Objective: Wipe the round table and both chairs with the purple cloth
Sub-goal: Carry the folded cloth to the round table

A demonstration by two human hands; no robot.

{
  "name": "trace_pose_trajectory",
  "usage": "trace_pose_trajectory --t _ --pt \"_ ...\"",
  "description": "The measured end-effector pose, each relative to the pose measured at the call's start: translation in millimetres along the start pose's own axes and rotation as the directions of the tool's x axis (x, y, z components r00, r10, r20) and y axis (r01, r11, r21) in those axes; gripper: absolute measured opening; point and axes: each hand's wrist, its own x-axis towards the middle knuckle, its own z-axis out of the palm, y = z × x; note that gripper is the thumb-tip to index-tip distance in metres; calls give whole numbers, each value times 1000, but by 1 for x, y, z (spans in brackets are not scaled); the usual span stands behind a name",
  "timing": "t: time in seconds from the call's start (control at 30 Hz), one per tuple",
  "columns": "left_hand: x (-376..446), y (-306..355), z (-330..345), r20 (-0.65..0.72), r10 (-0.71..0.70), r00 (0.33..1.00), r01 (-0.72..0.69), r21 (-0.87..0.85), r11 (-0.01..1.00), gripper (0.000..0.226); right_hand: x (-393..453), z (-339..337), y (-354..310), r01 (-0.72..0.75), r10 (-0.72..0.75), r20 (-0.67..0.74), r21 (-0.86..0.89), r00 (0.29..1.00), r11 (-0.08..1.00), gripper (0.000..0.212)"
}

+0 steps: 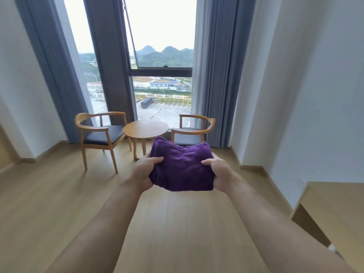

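Observation:
I hold a folded purple cloth (182,166) out in front of me with both hands. My left hand (144,173) grips its left edge and my right hand (217,172) grips its right edge. Beyond the cloth, by the window, stands a small round wooden table (145,129) with a bare top. A wooden armchair with a dark seat (98,133) stands to its left. A matching chair (194,131) stands to its right, its seat partly hidden behind the cloth. Both hands are well short of the furniture.
Tall windows with grey-blue curtains (214,79) rise behind the furniture. Wood flooring (59,203) stretches between me and the table. White walls close in on both sides. A wooden counter edge (332,205) juts in at the lower right.

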Motion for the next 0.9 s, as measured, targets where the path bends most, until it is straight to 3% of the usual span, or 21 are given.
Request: trace_pose_trajectory --t 0.17,0.4,0.57,0.9 --pt "39 21 -35 -52 64 997 -65 -15 998 33 66 36 0 -30 41 119 -90 992 995 52" --pt "114 43 -65 -150 110 983 -107 23 994 36 176 66 -7 -96 115 210 -101 971 990 36" --pt "170 71 -71 -223 119 968 -104 75 992 45 253 82 -28 -86 119 228 -151 966 985 50" --pt "263 93 -94 -321 166 932 -174 3 985 38 359 121 -43 -16 64 227 -208 972 978 47"
